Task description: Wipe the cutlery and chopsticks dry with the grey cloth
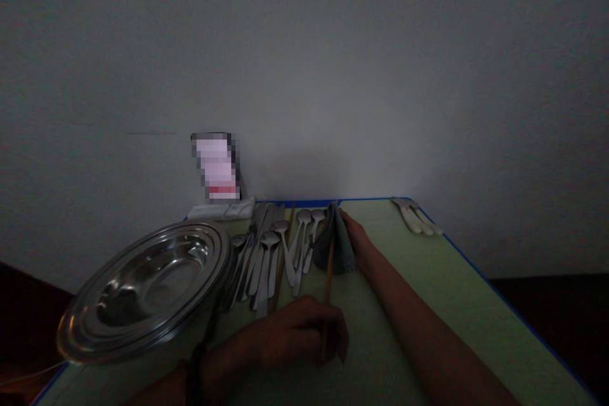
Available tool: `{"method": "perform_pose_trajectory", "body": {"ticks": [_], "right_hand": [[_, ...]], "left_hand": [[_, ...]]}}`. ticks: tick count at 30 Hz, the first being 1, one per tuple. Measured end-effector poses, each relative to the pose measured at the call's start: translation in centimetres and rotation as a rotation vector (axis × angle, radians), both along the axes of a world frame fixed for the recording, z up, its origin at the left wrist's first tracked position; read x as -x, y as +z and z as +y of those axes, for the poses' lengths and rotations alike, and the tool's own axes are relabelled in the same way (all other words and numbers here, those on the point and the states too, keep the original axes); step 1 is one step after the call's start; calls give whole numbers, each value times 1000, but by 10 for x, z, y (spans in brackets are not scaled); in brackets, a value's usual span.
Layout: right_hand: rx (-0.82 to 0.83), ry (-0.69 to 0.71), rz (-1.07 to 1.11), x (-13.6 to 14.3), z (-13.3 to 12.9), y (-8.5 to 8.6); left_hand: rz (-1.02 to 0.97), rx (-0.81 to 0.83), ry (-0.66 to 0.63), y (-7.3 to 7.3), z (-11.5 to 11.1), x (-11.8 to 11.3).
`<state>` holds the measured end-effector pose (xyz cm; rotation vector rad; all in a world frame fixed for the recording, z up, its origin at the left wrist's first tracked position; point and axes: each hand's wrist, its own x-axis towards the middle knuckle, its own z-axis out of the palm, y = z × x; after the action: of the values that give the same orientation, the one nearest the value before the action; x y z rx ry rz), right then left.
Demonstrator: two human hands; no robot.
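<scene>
A thin wooden chopstick (329, 279) points away from me over the table. My left hand (309, 330) is closed around its near end. My right hand (358, 238) is closed on a dark checked cloth (343, 250), which is folded about the far part of the chopstick; the fingertips are hidden behind the fabric. Left of the cloth lie several metal spoons (269, 240) and several knives (259, 219) in a loose row. Another wooden stick (287, 247) lies among them.
Large shiny steel basins (214, 279), seemingly stacked, stand at the table's left. A blurred-out phone (219, 168) leans on the wall behind a folded white cloth (223, 210). Pale-handled utensils (413, 219) lie at the far right, near the table's blue edge (469, 260).
</scene>
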<state>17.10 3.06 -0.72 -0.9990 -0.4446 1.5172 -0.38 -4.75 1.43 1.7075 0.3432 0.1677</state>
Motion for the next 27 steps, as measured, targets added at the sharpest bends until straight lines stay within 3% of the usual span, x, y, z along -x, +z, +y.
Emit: {"method": "perform_pose_trajectory", "body": {"ticks": [10,27], "right_hand": [[-8,15,18,-1,2,-3],[-68,38,-8,-2,1,-5]], "left_hand": [[63,-198,-18,0,-3,-1],[96,-260,25,5,-7,-5]]}}
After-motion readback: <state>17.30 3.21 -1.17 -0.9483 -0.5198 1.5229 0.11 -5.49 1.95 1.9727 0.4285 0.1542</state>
